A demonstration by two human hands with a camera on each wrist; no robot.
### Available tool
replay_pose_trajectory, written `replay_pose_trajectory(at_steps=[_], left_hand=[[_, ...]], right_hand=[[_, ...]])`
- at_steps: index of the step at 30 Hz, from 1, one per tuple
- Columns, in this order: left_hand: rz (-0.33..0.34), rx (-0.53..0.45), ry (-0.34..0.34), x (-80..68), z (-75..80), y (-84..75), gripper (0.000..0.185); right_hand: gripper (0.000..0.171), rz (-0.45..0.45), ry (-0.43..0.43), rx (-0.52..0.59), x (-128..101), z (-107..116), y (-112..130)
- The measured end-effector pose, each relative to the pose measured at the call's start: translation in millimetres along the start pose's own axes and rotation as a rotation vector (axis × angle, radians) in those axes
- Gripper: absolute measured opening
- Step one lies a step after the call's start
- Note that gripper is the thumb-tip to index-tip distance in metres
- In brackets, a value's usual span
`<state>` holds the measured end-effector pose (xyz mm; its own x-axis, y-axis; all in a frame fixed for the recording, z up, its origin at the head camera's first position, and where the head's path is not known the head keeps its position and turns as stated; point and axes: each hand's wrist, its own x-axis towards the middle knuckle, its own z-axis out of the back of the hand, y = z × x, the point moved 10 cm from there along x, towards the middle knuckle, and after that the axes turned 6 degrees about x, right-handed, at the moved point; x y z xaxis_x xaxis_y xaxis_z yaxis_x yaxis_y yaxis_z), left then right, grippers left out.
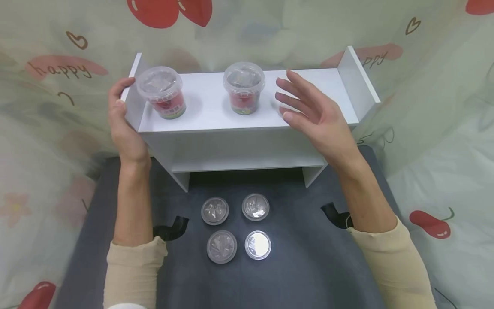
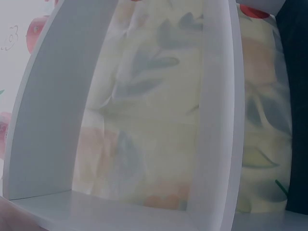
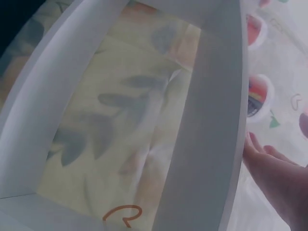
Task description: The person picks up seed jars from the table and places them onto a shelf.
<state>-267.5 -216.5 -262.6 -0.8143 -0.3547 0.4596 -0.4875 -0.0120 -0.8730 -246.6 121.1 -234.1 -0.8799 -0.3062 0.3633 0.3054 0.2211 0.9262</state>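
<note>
On top of the white shelf (image 1: 204,105) we see two lidded cups, a left cup (image 1: 166,96) beside the left side panel (image 1: 133,105) and a right cup (image 1: 245,90) near the middle; our left hand (image 1: 124,128) grips that panel, while our right hand (image 1: 318,118), fingers loose and holding nothing, hovers near the right cup; below, four round, clear-topped tubs (image 1: 221,247) lie on the dark table (image 1: 301,249), with a patterned curtain (image 1: 239,47) behind

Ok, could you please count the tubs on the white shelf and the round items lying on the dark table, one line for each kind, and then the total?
Lidded tubs on the white shelf: 2
Round items on the dark table: 4
Total: 6
</note>
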Motion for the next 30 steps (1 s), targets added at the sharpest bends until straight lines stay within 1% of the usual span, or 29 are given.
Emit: replay_pose_trajectory(at_steps=[6, 12, 15, 23, 30], left_hand=[[0.003, -0.001, -0.001, 0.5, 0.5, 0.3, 0.049], [0.004, 0.007, -0.003, 0.7, 3.1, 0.5, 0.048], [0.002, 0.015, -0.008, 0.0, 4.0, 1.0, 0.047], [0.010, 0.003, 0.006, -1.4, 1.3, 2.3, 0.046], [0.014, 0.018, 0.005, -0.1, 1.0, 2.3, 0.048]], right_hand=[[0.062, 0.064, 0.025, -0.036, -14, 0, 4], [0.057, 0.107, 0.069, -0.021, -29, -1, -1], [0.056, 0.106, 0.079, -0.021, -38, 1, -8], [0.057, 0.096, 0.077, -0.004, -63, 6, -36], [0.055, 0.058, 0.082, -0.008, -81, 6, -57]])
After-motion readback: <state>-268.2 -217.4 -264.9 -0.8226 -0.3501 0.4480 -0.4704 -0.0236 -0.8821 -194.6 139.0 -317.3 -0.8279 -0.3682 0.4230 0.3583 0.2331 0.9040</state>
